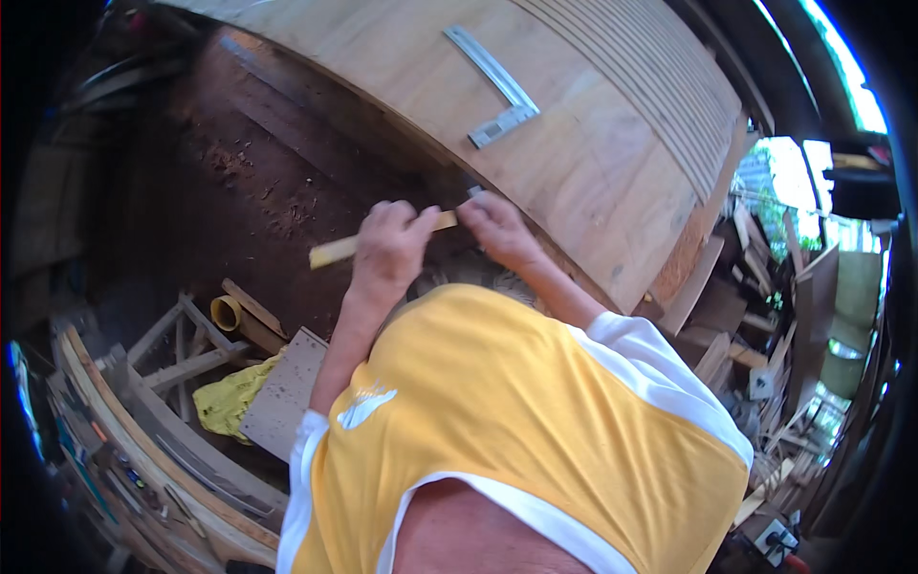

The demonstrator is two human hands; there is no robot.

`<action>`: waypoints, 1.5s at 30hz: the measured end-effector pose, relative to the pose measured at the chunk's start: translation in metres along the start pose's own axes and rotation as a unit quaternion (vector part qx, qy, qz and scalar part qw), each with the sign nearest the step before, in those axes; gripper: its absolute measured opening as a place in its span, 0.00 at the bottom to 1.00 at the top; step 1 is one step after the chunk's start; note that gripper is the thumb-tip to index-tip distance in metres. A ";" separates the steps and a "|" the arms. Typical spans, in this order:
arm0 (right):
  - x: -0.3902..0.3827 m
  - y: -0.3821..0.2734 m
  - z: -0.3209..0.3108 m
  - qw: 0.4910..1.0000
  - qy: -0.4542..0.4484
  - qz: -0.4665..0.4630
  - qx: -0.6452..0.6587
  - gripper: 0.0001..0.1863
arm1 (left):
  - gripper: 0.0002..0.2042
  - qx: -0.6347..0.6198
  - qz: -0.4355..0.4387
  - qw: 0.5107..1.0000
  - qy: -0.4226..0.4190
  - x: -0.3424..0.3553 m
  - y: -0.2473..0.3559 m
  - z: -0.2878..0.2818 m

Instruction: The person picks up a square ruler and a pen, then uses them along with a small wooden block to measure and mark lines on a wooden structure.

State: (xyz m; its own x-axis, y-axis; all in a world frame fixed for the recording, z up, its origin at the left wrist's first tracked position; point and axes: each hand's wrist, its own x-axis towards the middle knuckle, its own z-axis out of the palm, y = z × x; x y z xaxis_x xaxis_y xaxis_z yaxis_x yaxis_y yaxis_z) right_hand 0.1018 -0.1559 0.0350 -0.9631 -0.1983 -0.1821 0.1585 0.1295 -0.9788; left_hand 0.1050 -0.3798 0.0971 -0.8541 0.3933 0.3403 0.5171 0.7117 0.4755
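Down at the near edge of the big pale plywood sheet, both hands work close together. The left hand is curled shut around a flat yellow wooden rule; its fingers wrap over the top of the strip, so the rule sticks out to the left of the fist and a short end shows on the right, between the two hands. The rule lies nearly level, tilted slightly up toward the plywood edge. The right hand is bunched, its fingertips pressed together at the sheet's edge on something small and grey; what that is cannot be told from here. The short end of the rule reaches up to the right hand's fingers, touching them or very nearly.

Farther up on the plywood, well apart from the hands, a metal try square lies flat, its long blade running toward the far edge and its stock turned toward the near edge. Along the right part of the sheet runs a band of thin parallel strips. The person wears a yellow shirt with white trim, which fills the lower middle of the view. Below the sheet is a dark earth floor strewn with shavings, with a yellow cloth and a grey board at the lower left, and offcuts of wood stacked at the right.
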 end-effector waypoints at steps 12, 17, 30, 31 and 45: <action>-0.188 0.045 -0.179 0.873 0.451 0.123 0.138 0.08 | 0.06 0.083 0.391 0.877 -0.267 0.137 0.193 0.125; -0.197 0.058 -0.185 0.880 0.446 0.104 0.126 0.08 | 0.05 0.030 0.423 0.875 -0.234 0.134 0.215 0.162; -0.257 0.087 -0.132 0.770 0.613 0.160 -0.074 0.11 | 0.15 -0.141 0.428 0.885 -0.112 0.096 0.182 0.238; -0.256 0.084 -0.122 0.762 0.622 0.169 -0.061 0.11 | 0.15 -0.143 0.432 0.883 -0.116 0.094 0.175 0.236; -0.230 0.025 -0.083 0.776 0.607 0.092 0.143 0.16 | 0.11 -0.326 0.352 0.828 -0.290 0.101 0.180 0.210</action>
State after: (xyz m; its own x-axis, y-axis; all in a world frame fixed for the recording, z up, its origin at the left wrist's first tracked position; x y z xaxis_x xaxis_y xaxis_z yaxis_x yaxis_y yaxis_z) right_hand 0.3096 -0.0266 0.0598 -0.3865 0.8824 -0.2684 0.1926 -0.2074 -0.9591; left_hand 0.1008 -0.0897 0.0469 -0.1134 0.9251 0.3624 0.6572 -0.2038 0.7257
